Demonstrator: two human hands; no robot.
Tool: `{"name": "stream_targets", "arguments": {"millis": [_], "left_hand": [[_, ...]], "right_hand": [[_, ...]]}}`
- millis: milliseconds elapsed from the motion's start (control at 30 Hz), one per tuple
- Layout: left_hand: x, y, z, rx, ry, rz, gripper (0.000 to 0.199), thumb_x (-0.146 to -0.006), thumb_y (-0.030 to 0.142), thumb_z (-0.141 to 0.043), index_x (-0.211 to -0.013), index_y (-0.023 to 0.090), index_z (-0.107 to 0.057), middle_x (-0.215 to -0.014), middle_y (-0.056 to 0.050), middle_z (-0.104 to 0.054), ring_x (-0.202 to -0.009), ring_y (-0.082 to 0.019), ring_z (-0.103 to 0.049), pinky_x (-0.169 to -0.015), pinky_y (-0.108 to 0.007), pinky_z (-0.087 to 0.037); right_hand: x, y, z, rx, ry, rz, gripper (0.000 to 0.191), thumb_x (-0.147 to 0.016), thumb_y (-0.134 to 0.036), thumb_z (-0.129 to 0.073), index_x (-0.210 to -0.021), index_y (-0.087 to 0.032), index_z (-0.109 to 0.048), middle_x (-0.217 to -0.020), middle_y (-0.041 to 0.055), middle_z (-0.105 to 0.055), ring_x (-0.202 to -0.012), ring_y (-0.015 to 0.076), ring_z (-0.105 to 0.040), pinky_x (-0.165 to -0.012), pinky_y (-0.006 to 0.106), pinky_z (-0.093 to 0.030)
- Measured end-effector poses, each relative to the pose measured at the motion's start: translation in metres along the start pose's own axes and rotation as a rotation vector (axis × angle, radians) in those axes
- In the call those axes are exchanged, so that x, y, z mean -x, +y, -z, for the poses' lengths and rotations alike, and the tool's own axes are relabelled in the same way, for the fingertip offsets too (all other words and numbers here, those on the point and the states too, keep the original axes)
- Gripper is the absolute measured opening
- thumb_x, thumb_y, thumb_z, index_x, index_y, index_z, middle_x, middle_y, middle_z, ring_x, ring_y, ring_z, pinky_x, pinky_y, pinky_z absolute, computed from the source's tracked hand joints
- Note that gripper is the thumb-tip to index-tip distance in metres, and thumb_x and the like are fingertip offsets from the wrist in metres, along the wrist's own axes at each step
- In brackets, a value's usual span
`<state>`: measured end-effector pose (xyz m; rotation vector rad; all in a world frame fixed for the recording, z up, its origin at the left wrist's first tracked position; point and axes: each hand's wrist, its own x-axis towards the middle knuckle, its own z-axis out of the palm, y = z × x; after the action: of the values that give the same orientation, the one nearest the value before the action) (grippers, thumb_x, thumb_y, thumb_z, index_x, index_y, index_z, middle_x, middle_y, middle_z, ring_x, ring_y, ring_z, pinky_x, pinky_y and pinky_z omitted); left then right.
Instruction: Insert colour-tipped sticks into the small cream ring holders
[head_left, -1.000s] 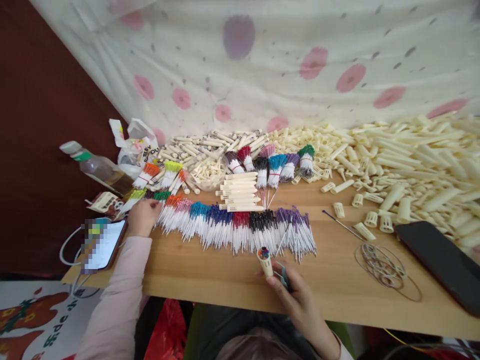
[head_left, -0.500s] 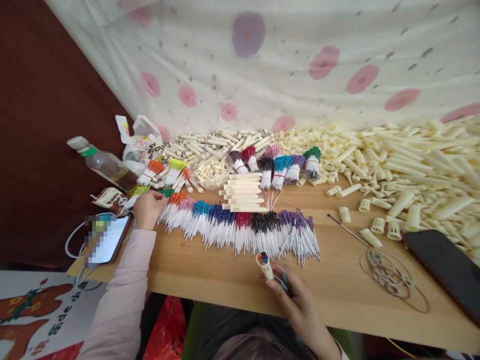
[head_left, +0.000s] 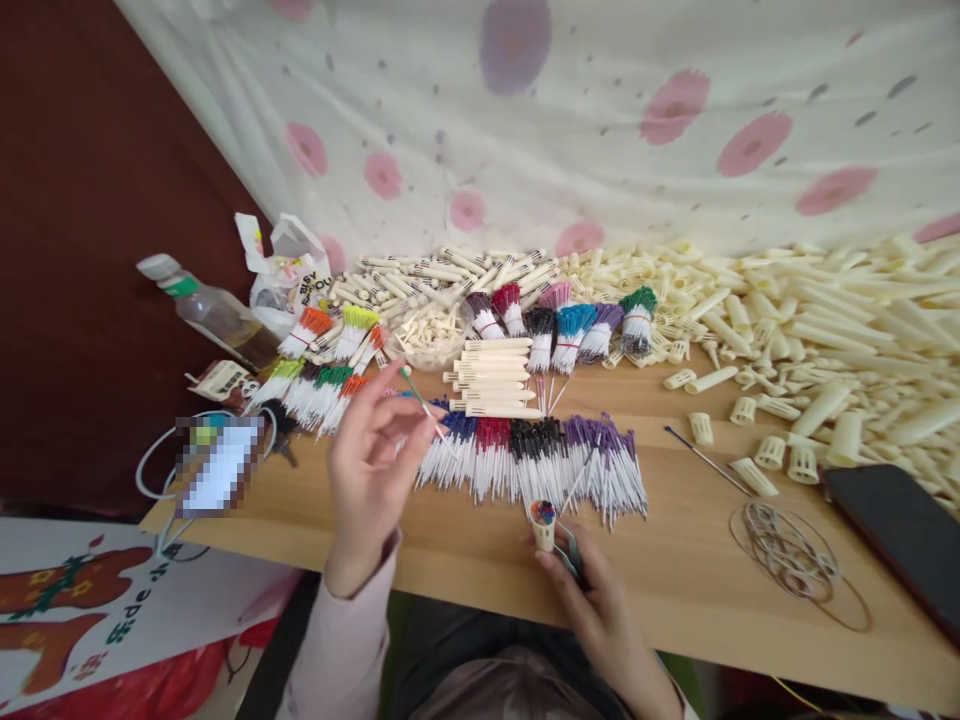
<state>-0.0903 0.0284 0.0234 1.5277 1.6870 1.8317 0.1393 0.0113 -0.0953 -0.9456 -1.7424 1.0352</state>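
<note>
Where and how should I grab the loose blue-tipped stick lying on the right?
Pinch the blue-tipped stick mid-shaft from above, fingers across its length: it's thin and lies slanted, and its pale end sits close to a slotted cream piece.

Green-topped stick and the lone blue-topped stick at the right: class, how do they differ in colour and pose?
The green-topped stick has a green end, while the blue-topped stick has a blue one. The green-topped stick is held up in the left hand; the blue-topped stick lies on the table. Both are thin, with a paler lower length.
</note>
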Motion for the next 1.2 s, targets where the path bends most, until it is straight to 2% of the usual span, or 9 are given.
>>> {"name": "stream_targets", "arguments": {"millis": [67, 167, 333, 533, 667, 767, 867, 1067, 1200], "left_hand": [[0.019, 0.015, -0.014, 0.087, 0.001, -0.023, 0.054, -0.09, 0.02, -0.07, -0.141, 0.027, -0.054, -0.088, 0.001, -0.073, -0.079, -0.018, -0.077, -0.071, -0.031, -0.066], [0.041, 0.03, -0.024, 0.161, 0.061, -0.086, 0.048, -0.09, 0.012, -0.07, -0.134, 0.028, -0.061, -0.091, 0.002, -0.074, -0.075, -0.014, -0.076, -0.07, -0.028, -0.067], [0.068, 0.04, -0.026, 0.108, 0.199, -0.186, 0.045, -0.089, 0.007, -0.071, -0.126, 0.031, -0.068, -0.093, 0.002, -0.078, -0.07, -0.015, -0.077, -0.062, -0.031, -0.069], [0.091, 0.042, -0.025, 0.062, 0.219, -0.189, 0.047, -0.09, 0.01, -0.071, -0.129, 0.036, -0.067, -0.091, 0.004, -0.078, -0.069, -0.015, -0.076, -0.058, -0.031, -0.07], [0.094, 0.038, -0.019, -0.021, 0.098, -0.255, 0.054, -0.089, 0.006, -0.069, -0.134, 0.035, -0.064, -0.097, 0.001, -0.081, -0.074, -0.016, -0.077, -0.059, -0.032, -0.069], [0.091, 0.035, -0.013, -0.064, -0.052, -0.353, 0.061, -0.086, -0.002, -0.066, -0.137, 0.031, -0.062, -0.103, -0.001, -0.081, -0.083, -0.015, -0.078, -0.068, -0.029, -0.069], [0.089, 0.031, -0.01, -0.065, -0.15, -0.417, 0.068, -0.082, -0.008, -0.063, -0.141, 0.026, -0.059, -0.109, -0.003, -0.08, -0.093, -0.014, -0.078, -0.078, -0.026, -0.067], [0.09, 0.022, -0.012, -0.067, -0.225, -0.467, 0.07, -0.082, -0.011, -0.061, -0.144, 0.02, -0.055, -0.113, -0.006, -0.079, -0.101, -0.016, -0.076, -0.085, -0.027, -0.066], [0.089, 0.021, -0.015, -0.07, -0.291, -0.487, 0.063, -0.085, -0.009, -0.06, -0.141, 0.018, -0.057, -0.111, -0.007, -0.079, -0.103, -0.016, -0.076, -0.088, -0.029, -0.065]], "right_hand": [[0.001, -0.002, -0.001, 0.01, 0.007, 0.004, 0.022, -0.101, -0.028, -0.061, -0.122, -0.029, -0.065, -0.11, 0.0018, -0.078, -0.101, 0.0166, -0.074, -0.089, 0.02, -0.056], [0.003, -0.006, -0.002, 0.001, -0.013, -0.003, 0.019, -0.102, -0.025, -0.058, -0.12, -0.027, -0.063, -0.107, 0.0035, -0.076, -0.097, 0.018, -0.073, -0.086, 0.022, -0.057], [0.004, -0.011, 0.001, -0.024, -0.067, -0.013, 0.021, -0.101, -0.019, -0.052, -0.119, -0.025, -0.061, -0.107, 0.0063, -0.073, -0.098, 0.0201, -0.07, -0.087, 0.028, -0.057], [0.002, -0.011, 0.003, -0.05, -0.098, 0.012, 0.027, -0.098, -0.011, -0.049, -0.117, -0.025, -0.062, -0.111, 0.0066, -0.071, -0.103, 0.0203, -0.069, -0.092, 0.03, -0.055], [0.002, -0.011, 0.003, -0.052, -0.114, 0.02, 0.033, -0.096, -0.008, -0.048, -0.12, -0.026, -0.061, -0.113, 0.0066, -0.071, -0.106, 0.0208, -0.069, -0.093, 0.032, -0.055], [0.003, -0.011, 0.003, -0.054, -0.111, 0.039, 0.037, -0.094, -0.006, -0.048, -0.122, -0.027, -0.06, -0.115, 0.0063, -0.071, -0.109, 0.0206, -0.067, -0.095, 0.033, -0.054], [0.003, -0.012, 0.002, -0.051, -0.119, 0.04, 0.039, -0.093, -0.004, -0.047, -0.122, -0.026, -0.059, -0.116, 0.0074, -0.07, -0.11, 0.0213, -0.067, -0.096, 0.034, -0.054], [0.002, -0.012, 0.003, -0.046, -0.122, 0.052, 0.042, -0.09, -0.004, -0.046, -0.123, -0.026, -0.06, -0.115, 0.0074, -0.071, -0.108, 0.0221, -0.067, -0.093, 0.036, -0.056], [0.004, -0.009, 0.003, -0.053, -0.126, 0.034, 0.039, -0.091, -0.007, -0.046, -0.122, -0.025, -0.06, -0.115, 0.0097, -0.071, -0.109, 0.0243, -0.067, -0.093, 0.04, -0.056]]}}
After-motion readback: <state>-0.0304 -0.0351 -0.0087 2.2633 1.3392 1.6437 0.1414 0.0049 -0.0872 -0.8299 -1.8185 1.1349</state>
